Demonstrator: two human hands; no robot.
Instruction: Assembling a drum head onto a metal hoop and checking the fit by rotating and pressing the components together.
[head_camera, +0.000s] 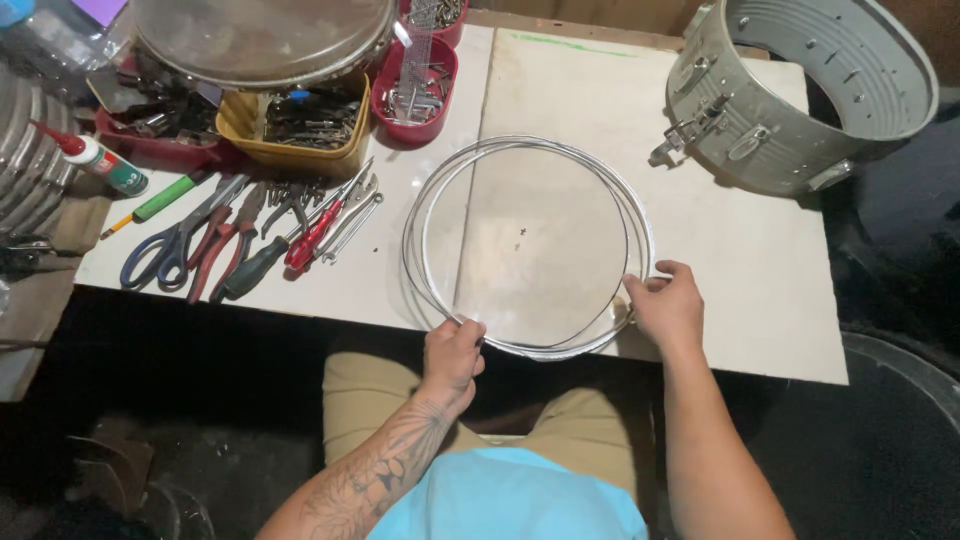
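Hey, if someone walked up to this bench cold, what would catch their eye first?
Most likely the big round clear drumhead with its metal hoop, lying flat at the table's near edge, gripped by the left hand at its near rim and the right hand at its right rim. Next, the grey drum shell resting at the far right corner. Then the row of scissors and pliers on the left.

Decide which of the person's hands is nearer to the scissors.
Left. The left hand grips the hoop's near edge, right of the scissors; the right hand holds its far-right rim, farther off.
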